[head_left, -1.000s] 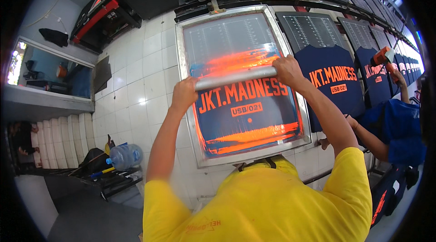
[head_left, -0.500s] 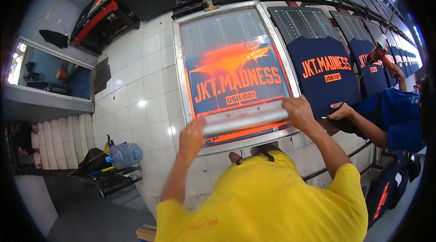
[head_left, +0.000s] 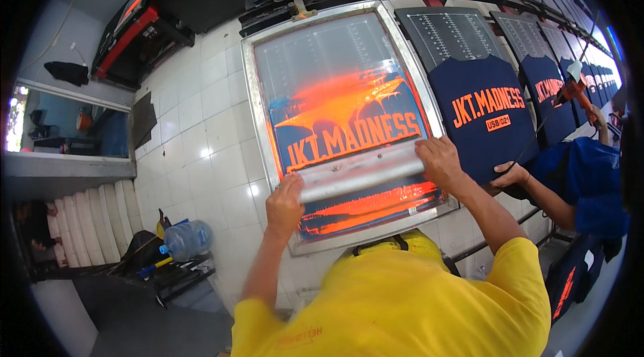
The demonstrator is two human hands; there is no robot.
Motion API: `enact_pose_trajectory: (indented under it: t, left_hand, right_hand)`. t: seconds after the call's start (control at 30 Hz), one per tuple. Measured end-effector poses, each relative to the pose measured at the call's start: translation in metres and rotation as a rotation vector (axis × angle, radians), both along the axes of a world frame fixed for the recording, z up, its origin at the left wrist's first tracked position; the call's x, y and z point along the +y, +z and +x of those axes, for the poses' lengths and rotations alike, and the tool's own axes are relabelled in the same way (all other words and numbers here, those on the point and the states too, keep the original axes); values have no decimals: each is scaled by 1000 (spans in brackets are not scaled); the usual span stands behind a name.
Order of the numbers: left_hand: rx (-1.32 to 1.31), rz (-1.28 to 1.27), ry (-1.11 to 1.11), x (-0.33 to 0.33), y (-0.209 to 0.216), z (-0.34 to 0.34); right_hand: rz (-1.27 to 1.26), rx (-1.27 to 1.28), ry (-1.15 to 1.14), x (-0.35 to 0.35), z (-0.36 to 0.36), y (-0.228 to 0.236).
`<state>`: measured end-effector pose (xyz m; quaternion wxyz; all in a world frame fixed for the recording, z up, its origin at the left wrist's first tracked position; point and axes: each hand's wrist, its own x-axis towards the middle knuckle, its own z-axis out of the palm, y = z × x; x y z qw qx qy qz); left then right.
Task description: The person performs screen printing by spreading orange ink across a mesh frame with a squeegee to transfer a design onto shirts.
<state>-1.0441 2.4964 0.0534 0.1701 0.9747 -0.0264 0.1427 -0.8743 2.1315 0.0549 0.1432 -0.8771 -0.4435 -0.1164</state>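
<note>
My left hand [head_left: 284, 205] is closed round the left end of a silver metal squeegee [head_left: 360, 172], and my right hand [head_left: 441, 164] is closed round its right end. The squeegee lies across a framed printing screen [head_left: 253, 99], just below its big lettering, and hides the small line under it. Wet orange ink [head_left: 329, 103] is pooled on the mesh beyond the lettering, with runs toward the squeegee. Between the squeegee and the near edge of the frame is a streaky orange ink band [head_left: 372, 208]. Dark blue cloth shows through the mesh.
To the right, dark blue shirts with orange print [head_left: 484, 105] lie on black boards in a row. A co-worker's hand [head_left: 511, 174] touches the nearest shirt; the other holds a red heat gun [head_left: 572, 92]. A water jug [head_left: 188, 241] stands at left by the steps [head_left: 100, 223].
Both hands have pushed the squeegee away from me over the screen. It now covers the small printed line, and more of the near ink band shows. The view has shifted slightly.
</note>
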Motion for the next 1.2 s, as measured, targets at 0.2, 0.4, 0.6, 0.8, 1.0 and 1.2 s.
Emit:
enact_pose_trajectory:
  t: [0.2,0.4,0.6,0.8,1.0,1.2]
  left_hand:
    - [108,8,37,39,-3,86]
    - [132,46,0,62,13,128]
    - [277,32,55,74,52,147]
    - [71,-29,105,57,109,120]
    - [-12,-12,89,24,108,50]
    - [37,-28,68,-26,60,-53]
  right_hand:
    - [-123,73,-51,36,85,10]
    - [-279,155,-67,57,134,26]
    - [-363,196,-107,74,153,80]
    - [-172,-14,-79,62,133,122]
    - [-29,-146,-15,19,65,115]
    - [17,-36,-10,-28,-41,60]
